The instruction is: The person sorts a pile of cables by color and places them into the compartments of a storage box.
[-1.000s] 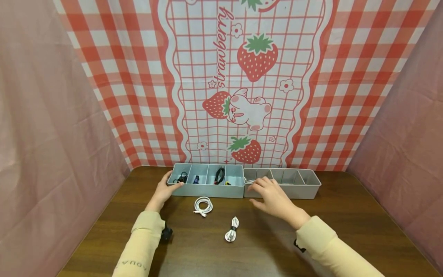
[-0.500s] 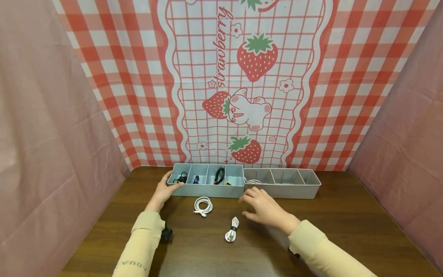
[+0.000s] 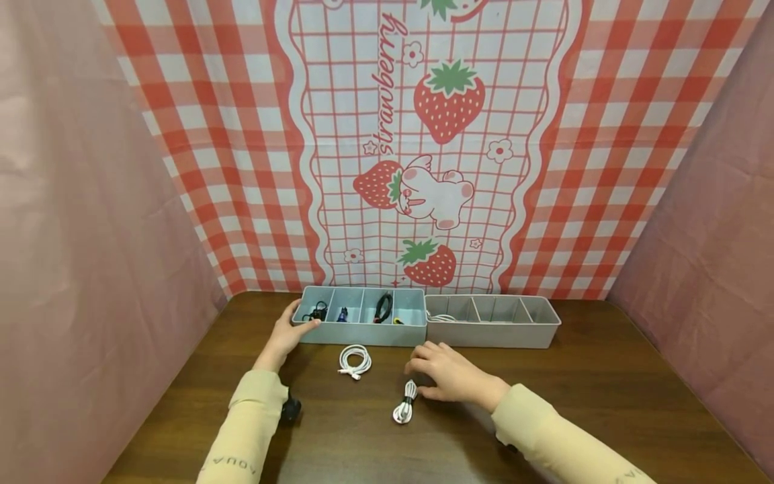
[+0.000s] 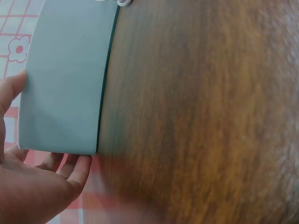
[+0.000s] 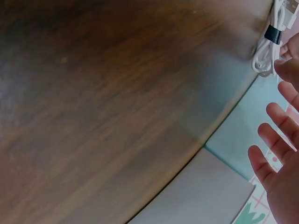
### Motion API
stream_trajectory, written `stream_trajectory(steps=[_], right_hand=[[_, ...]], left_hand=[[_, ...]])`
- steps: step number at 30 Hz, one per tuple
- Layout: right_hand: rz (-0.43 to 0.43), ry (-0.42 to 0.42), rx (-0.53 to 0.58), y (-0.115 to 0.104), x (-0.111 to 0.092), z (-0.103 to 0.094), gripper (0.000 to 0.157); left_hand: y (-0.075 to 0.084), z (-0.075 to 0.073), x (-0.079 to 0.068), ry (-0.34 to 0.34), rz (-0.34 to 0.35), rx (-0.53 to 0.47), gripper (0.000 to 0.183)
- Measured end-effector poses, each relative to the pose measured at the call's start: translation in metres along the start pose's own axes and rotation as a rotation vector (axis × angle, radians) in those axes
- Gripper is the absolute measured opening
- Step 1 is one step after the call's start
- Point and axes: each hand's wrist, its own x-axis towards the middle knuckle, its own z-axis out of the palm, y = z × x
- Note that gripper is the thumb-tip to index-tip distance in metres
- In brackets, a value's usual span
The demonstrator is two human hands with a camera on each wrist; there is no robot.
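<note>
My left hand [image 3: 284, 341] holds the left end of a light-blue divided storage box [image 3: 363, 334]. In the left wrist view its thumb lies at the front rim and its fingers bend around the end wall. My right hand [image 3: 450, 373] is low over the table with loosely bent fingers and nothing in its grasp. Close by its thumb is a white USB cable [image 3: 405, 407], folded into a bundle with a black strap [image 5: 273, 34]. A second white cable [image 3: 351, 372], wound in a ring, lies in front of the blue box.
A grey divided box [image 3: 496, 334] adjoins the blue one on the right, with white cable in its left compartment. Black cables [image 3: 383, 307], a small blue-purple item [image 3: 343, 314] and a yellow-tipped piece [image 3: 398, 320] lie in the blue box. A strawberry-print cloth [image 3: 449, 101] hangs behind.
My right hand has moved away from the grey box, leftward and toward the person, to beside the strapped cable bundle. The left hand stays on the blue box.
</note>
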Motion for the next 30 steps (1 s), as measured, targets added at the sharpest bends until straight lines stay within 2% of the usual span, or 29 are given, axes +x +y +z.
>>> stream_trajectory(steps=[9, 18, 30], right_hand=[[-0.042, -0.080, 0.009, -0.0014, 0.0016, 0.0086, 0.030], [-0.068, -0.045, -0.018, -0.0016, 0.0007, 0.0081, 0.023], [-0.098, -0.004, -0.022, 0.0004, -0.0033, 0.0036, 0.024]], left_hand=[[-0.0004, -0.0001, -0.0004, -0.006, -0.003, 0.007, 0.077], [-0.0016, -0.0010, 0.0012, -0.007, -0.004, 0.002, 0.077], [-0.0008, -0.0009, 0.0005, -0.006, -0.003, 0.008, 0.077]])
